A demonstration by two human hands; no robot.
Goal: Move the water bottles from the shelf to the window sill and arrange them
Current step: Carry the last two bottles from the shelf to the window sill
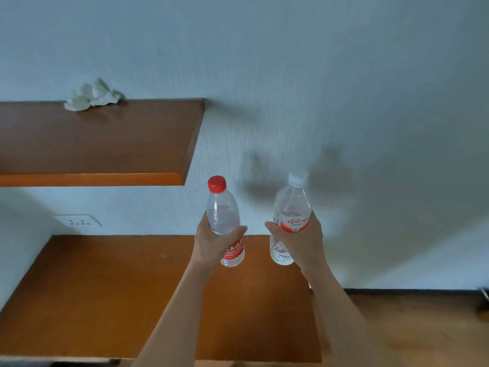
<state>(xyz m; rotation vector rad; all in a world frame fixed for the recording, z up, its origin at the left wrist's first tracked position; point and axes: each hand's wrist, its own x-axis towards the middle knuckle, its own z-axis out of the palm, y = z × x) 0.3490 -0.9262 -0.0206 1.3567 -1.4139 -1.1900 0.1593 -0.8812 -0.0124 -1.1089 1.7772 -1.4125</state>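
Note:
I hold two clear water bottles upright in the air in front of a pale wall. My left hand (pixel 211 243) grips the red-capped bottle (pixel 223 210) around its middle, partly covering its red label. In my right hand (pixel 304 241) is the white-capped bottle (pixel 291 205), also red-labelled, leaning slightly right. Both bottles hang to the right of the upper wooden shelf (pixel 105 144) and above the back right part of the lower wooden surface (pixel 105 295). No window sill is in view.
A crumpled pale cloth (pixel 92 96) lies at the back of the upper shelf against the wall. A wall socket (pixel 78 221) sits between the two wooden surfaces. Wooden floor (pixel 423 327) shows at the lower right, with a dark object (pixel 484 295) at the edge.

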